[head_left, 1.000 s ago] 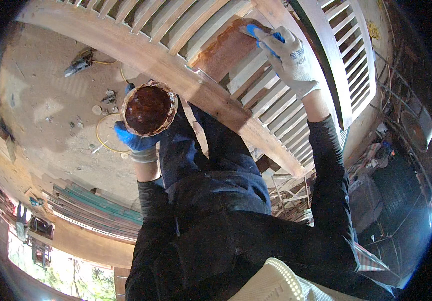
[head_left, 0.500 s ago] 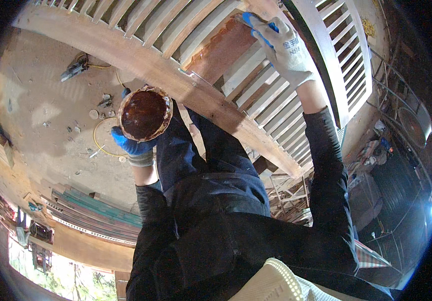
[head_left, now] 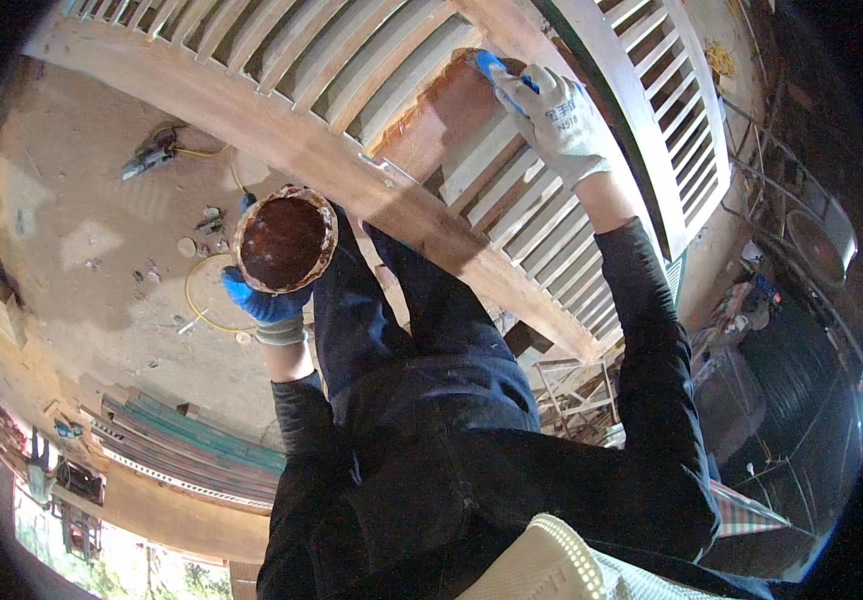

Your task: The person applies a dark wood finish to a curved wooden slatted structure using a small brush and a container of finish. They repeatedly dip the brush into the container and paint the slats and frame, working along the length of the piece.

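Note:
My left hand (head_left: 266, 300), in a blue-and-white work glove, grips a round bowl (head_left: 285, 240) from below. Dark reddish-brown stuff fills the bowl, and its rim is crusted. At the upper right, my right hand (head_left: 559, 118), gloved alike, is closed at the far end of a flat reddish-brown panel (head_left: 441, 120) set among slats. A dark bit shows by its fingers, but what they hold is hidden. The panel belongs to a slatted wooden frame (head_left: 351, 165) lying across in front of me; its brown coat looks uneven along one edge.
A second slatted piece, painted pale (head_left: 666, 120), stands beyond the frame. On the dusty floor to the left lie a power tool (head_left: 151, 152), a yellow cord (head_left: 191, 285) and small scraps. Stacked boards (head_left: 191, 435) are at the lower left. Metal bars and a dark sheet (head_left: 801, 370) are at the right.
My right hand sits slightly lower and further left in view, still at the panel's far end. The bowl has shifted slightly down in view. The whole scene has moved a little with my head.

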The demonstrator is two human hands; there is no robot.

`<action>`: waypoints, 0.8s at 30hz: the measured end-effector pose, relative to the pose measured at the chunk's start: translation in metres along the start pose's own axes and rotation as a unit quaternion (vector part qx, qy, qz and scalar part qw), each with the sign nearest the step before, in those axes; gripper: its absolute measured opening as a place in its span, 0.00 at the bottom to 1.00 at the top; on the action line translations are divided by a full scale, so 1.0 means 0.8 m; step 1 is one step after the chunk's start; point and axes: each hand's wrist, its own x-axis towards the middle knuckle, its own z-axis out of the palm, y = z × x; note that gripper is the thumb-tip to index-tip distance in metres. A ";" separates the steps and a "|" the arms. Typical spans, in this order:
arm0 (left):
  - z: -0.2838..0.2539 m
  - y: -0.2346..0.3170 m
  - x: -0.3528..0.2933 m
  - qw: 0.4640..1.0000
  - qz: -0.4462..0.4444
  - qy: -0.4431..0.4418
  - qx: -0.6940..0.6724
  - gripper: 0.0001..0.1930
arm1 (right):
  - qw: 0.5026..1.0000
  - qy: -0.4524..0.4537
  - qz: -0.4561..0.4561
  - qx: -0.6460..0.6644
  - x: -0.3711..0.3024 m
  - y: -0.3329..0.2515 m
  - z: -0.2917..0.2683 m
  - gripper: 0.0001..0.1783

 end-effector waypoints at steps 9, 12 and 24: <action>-0.024 0.010 -0.015 0.996 -0.007 0.076 0.047 0.50 | 0.745 0.009 0.275 0.608 -0.016 0.014 -0.021 0.21; -0.014 0.005 -0.013 0.989 0.009 0.090 0.119 0.50 | 0.671 -0.045 0.308 0.673 -0.010 0.013 -0.021 0.20; 0.005 -0.004 0.000 0.997 -0.025 -0.017 0.066 0.45 | 0.846 0.085 0.251 0.463 -0.011 0.000 -0.016 0.19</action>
